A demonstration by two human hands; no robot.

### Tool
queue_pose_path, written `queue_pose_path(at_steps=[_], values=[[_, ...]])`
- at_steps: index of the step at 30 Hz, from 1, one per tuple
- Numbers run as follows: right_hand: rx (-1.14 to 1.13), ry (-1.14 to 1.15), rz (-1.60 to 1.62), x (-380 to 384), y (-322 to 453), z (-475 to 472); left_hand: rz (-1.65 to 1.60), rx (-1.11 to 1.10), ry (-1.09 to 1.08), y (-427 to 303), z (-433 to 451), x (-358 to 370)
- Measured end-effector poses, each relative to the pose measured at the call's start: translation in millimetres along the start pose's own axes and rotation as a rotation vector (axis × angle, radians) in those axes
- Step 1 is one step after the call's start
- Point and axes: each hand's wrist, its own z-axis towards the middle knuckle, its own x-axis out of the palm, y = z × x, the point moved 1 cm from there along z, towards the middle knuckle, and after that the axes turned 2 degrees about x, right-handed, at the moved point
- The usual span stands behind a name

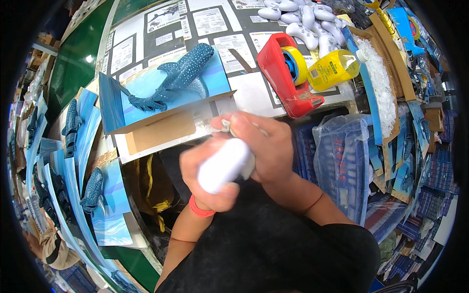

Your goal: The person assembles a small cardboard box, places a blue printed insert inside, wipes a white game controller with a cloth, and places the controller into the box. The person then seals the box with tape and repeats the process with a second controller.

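Observation:
My left hand, with a coral band at its wrist, is closed around a white plastic object, blurred by motion; its shape resembles the white game-style controllers piled at the back. Right against it, my right hand pinches a small pale item between thumb and fingers, too blurred to name, and partly hides the white object. Beyond my hands, a spotted toy whale shark lies on a blue sea-print cardboard insert with folded flaps.
A red tape dispenser with yellow tape and a bottle of yellow liquid lie at the right. Beyond them stands a box of small clear-white pieces. More shark inserts stand at the left; plastic-wrapped blue crates are at the right.

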Motion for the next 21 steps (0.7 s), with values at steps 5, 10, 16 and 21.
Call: queue_pose_path(at_steps=[5, 10, 16, 21], values=[[-0.146, 0.06, 0.446, -4.8, -18.1, -4.5, -0.268, -0.272, -0.159, -1.2, 6.8, 6.3], [-0.169, 0.004, 0.166, -19.0, -12.9, 4.1, -0.545, -0.415, -0.109, 13.6, 10.1, -2.3], [-0.107, -0.215, -0.097, -70.7, -15.5, 3.0, -1.174, -0.66, -0.137, 16.4, 25.2, -32.7], [-0.141, -0.162, 0.094, -66.5, -17.6, -6.4, -1.294, -0.633, -0.109, 14.6, 22.9, -39.0]])
